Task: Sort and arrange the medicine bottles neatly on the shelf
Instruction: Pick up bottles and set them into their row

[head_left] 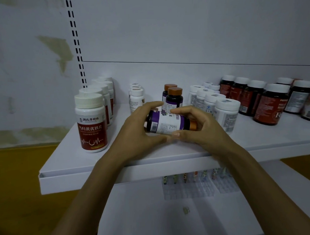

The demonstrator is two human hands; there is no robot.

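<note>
The left hand [138,128] and right hand [202,126] are both gripping one purple-label bottle [168,124], which is lying sideways, copper cap rightward, over the middle of the shelf [117,168] near its front edge. The placing step appears to be running: the next move is calling for uprighting it in front of the two matching bottles [174,99]. Also standing are about five red-label bottles [91,126] at the left edge, three small white bottles [136,100], about six white tubs [226,113], and at least four dark jars [268,110] rightward.

Left hand [137,133] and right hand [204,129] (thumbs close together) grip one bottle [168,124].
</note>
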